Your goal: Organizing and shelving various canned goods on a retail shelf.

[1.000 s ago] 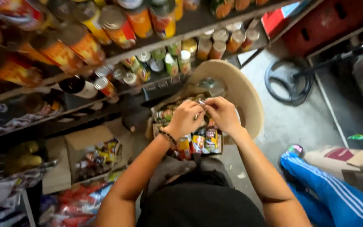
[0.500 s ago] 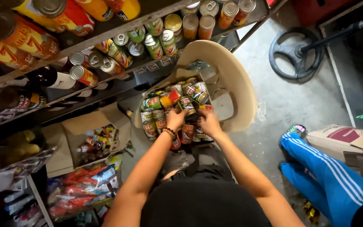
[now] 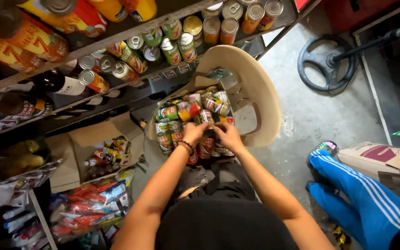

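Two hands are seen at the near edge of a packed group of tins: the left hand (image 3: 194,133) and the right hand (image 3: 226,134), fingertips drawn together on the foil wrap over the tins (image 3: 191,121). What exactly is pinched cannot be told. Compared with half a second earlier, the hands have been kept on the same spot, while the view has shifted slightly, so that fewer shelf tins are shown along the far edge. The tins are round, of metal, with glossy green and red labels; roughly a dozen are counted in the pack, which rests on a beige plastic chair (image 3: 260,88) with a curved back. One open cardboard box (image 3: 99,149) of small bottles lies to the left. Two blue-trousered legs (image 3: 359,194) of another person are seen at the right.
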